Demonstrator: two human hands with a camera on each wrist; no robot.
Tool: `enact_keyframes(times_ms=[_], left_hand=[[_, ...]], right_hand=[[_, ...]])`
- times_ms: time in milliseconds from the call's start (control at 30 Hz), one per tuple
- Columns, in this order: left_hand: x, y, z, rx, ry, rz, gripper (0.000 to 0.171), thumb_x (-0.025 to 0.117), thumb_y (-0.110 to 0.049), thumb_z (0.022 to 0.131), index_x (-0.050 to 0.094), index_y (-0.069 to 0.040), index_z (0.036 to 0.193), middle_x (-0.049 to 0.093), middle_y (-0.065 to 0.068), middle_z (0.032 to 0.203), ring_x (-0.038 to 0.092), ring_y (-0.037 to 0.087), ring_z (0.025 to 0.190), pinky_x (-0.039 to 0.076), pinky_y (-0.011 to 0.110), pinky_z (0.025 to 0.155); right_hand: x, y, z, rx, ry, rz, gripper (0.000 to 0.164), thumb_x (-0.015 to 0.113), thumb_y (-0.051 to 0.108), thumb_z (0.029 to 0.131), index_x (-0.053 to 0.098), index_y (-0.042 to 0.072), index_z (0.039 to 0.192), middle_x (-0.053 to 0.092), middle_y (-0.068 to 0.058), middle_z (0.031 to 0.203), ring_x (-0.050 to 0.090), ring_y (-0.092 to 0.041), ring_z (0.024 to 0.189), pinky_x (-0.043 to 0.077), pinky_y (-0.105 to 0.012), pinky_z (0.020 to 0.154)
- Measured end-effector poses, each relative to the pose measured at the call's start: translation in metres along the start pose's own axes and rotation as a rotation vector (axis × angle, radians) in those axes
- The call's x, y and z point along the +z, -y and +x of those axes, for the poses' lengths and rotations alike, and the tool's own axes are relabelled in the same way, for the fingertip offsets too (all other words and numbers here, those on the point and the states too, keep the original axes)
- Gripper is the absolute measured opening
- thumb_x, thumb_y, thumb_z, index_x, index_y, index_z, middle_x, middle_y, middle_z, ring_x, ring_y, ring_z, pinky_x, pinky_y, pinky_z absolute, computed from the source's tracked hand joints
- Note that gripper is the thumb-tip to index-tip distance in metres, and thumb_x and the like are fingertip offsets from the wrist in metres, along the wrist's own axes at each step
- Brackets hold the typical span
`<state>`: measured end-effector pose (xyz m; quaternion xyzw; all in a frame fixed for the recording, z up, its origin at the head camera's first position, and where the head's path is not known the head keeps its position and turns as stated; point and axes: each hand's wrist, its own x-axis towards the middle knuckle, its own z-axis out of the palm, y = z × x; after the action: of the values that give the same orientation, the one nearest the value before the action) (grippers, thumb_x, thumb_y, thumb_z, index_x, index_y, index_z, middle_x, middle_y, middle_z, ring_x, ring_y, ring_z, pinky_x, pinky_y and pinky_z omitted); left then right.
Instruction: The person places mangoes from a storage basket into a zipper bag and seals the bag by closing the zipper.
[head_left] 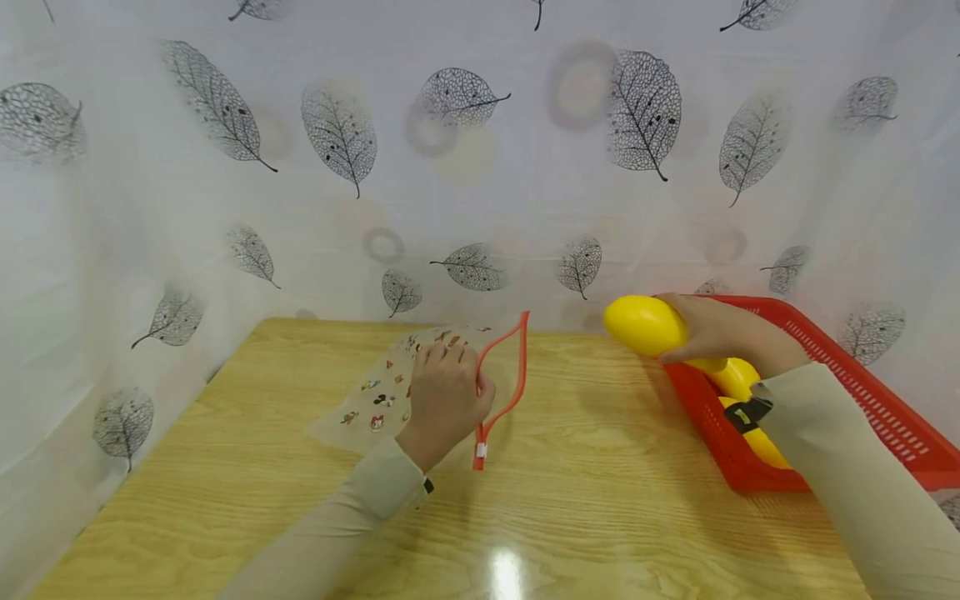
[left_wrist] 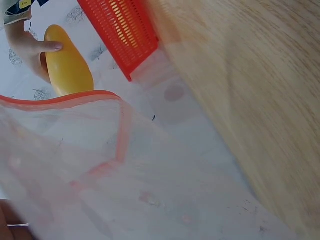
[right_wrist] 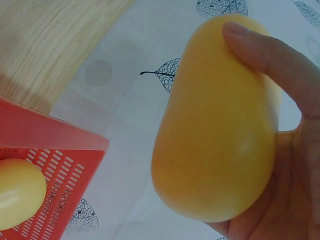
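Note:
My left hand (head_left: 446,400) grips the rim of a clear zip bag (head_left: 382,404) printed with small cartoon figures. The bag's red zipper edge (head_left: 522,367) gapes open, with a white slider near its lower end. Over the near left corner of a red basket, my right hand (head_left: 708,329) holds a smooth yellow mango (head_left: 645,325) by its side. In the right wrist view, the thumb lies across the upper part of this mango (right_wrist: 215,130), with the palm behind it. From the left wrist view, the mango (left_wrist: 67,62) appears just beyond the bag's mouth.
The red slotted basket (head_left: 847,350) stands at the right of the wooden table (head_left: 585,517). More yellow mangoes (head_left: 765,442) lie inside it, partly covered by my right forearm. A white leaf-printed sheet (head_left: 480,183) hangs behind and beside the table.

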<state>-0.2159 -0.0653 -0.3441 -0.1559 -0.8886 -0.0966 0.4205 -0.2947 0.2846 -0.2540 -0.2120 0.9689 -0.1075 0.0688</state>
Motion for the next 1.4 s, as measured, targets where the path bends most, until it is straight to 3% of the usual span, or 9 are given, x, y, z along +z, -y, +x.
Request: enact_keyframes(times_ms=[933, 1167, 1400], left_hand=[[0.001, 0.001, -0.001, 0.008, -0.017, 0.003, 0.009, 0.063, -0.015, 0.071, 0.059, -0.009, 0.065, 0.064, 0.005, 0.067, 0.055, 0.024, 0.067, 0.047, 0.039, 0.075], [0.002, 0.001, 0.0, 0.006, -0.017, -0.007, 0.01, 0.063, -0.014, 0.071, 0.059, -0.009, 0.064, 0.063, 0.005, 0.066, 0.055, 0.025, 0.067, 0.047, 0.039, 0.075], [0.002, 0.001, -0.001, 0.005, -0.012, -0.008, 0.01, 0.063, -0.014, 0.071, 0.058, -0.009, 0.064, 0.063, 0.005, 0.066, 0.055, 0.024, 0.067, 0.047, 0.039, 0.075]], right_hand=[[0.005, 0.014, 0.005, -0.138, -0.069, -0.031, 0.08, 0.079, 0.038, 0.07, 0.041, 0.004, 0.132, 0.059, -0.009, 0.113, 0.053, -0.021, 0.093, 0.045, -0.044, 0.085], [0.006, 0.021, 0.006, -0.146, -0.076, -0.066, 0.078, 0.078, 0.03, 0.071, 0.04, 0.003, 0.133, 0.059, -0.01, 0.112, 0.053, -0.022, 0.092, 0.045, -0.044, 0.086], [0.007, 0.025, 0.009, -0.144, -0.067, -0.077, 0.079, 0.078, 0.034, 0.071, 0.039, 0.004, 0.133, 0.059, -0.01, 0.112, 0.053, -0.021, 0.091, 0.046, -0.044, 0.085]])
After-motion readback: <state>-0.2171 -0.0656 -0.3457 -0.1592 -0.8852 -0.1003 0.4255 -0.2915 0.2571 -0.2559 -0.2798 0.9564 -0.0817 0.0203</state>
